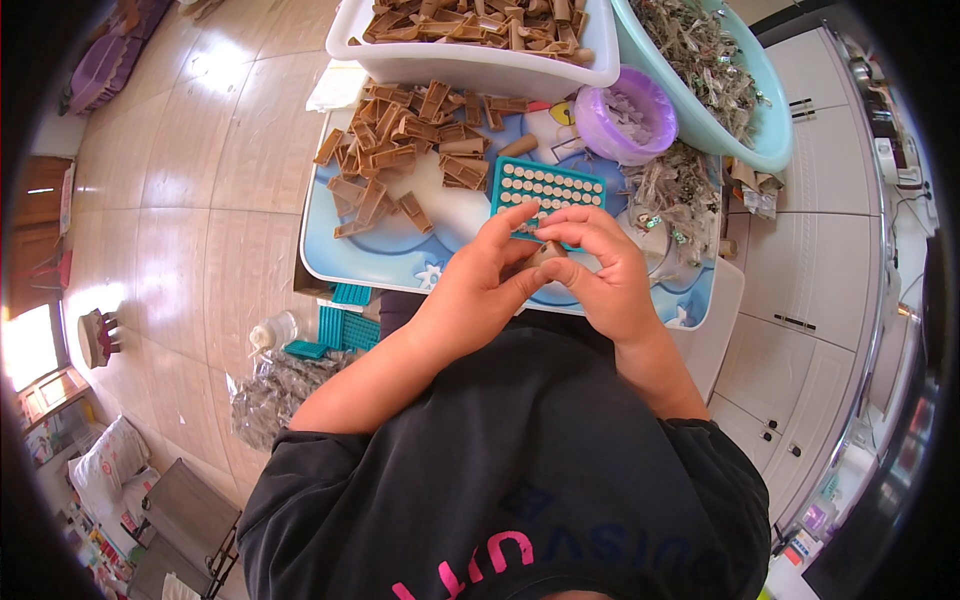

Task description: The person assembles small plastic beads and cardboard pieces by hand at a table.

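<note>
My left hand (482, 278) and my right hand (606, 275) meet over the near side of the table, closed at the fingertips round a small brown plastic piece (545, 254). Fingers cover much of this piece, so its full shape is hidden. Just beyond them lies a teal tray (499, 172) with rows of small round pale parts, its near side partly covered by my fingers. To the left, brown plastic pieces (395, 135) are heaped loosely on the blue-patterned table (345, 262). One brown piece (518, 146) rests above the tray's top edge.
At the back stands a white tub (480, 62) full of brown pieces. A purple bowl (600, 140) holds translucent bits, beside a large pale-blue basin (776, 130) of clear packaged parts. More clear packets (670, 195) lie at right. Teal trays (345, 328) and a plastic bag (280, 395) sit below left.
</note>
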{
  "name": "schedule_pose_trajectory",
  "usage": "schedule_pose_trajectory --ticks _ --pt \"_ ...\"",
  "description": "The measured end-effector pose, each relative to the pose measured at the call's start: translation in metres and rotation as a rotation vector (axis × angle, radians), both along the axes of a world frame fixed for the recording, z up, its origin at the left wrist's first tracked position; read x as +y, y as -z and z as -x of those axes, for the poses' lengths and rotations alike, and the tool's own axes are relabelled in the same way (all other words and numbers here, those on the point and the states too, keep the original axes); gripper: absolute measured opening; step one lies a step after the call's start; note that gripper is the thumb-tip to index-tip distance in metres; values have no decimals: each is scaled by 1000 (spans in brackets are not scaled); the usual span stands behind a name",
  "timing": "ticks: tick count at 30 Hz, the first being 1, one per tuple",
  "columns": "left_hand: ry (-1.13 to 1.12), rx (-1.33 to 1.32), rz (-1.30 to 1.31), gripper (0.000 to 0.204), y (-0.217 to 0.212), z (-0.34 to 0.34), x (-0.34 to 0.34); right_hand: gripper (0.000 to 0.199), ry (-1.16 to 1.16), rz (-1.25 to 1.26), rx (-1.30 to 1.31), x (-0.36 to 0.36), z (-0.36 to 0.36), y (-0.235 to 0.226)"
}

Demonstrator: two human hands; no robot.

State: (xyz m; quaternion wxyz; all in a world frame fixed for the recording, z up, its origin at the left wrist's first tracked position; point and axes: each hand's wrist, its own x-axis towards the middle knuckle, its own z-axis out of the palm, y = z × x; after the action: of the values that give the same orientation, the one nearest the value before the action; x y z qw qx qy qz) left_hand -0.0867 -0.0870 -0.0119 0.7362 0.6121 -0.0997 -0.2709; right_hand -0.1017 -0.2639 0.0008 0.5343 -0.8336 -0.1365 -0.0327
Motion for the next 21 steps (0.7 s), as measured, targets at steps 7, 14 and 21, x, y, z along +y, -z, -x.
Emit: schedule_pose_trajectory --ticks 7,14,21 --pt "-106 131 55 25 5 0 3 30 99 -668 379 0 8 2" --pt "-155 -287 -189 19 -7 1 0 24 144 -783 291 6 11 4" --pt "26 -26 7 18 5 -17 -4 29 77 -385 338 -5 1 6"
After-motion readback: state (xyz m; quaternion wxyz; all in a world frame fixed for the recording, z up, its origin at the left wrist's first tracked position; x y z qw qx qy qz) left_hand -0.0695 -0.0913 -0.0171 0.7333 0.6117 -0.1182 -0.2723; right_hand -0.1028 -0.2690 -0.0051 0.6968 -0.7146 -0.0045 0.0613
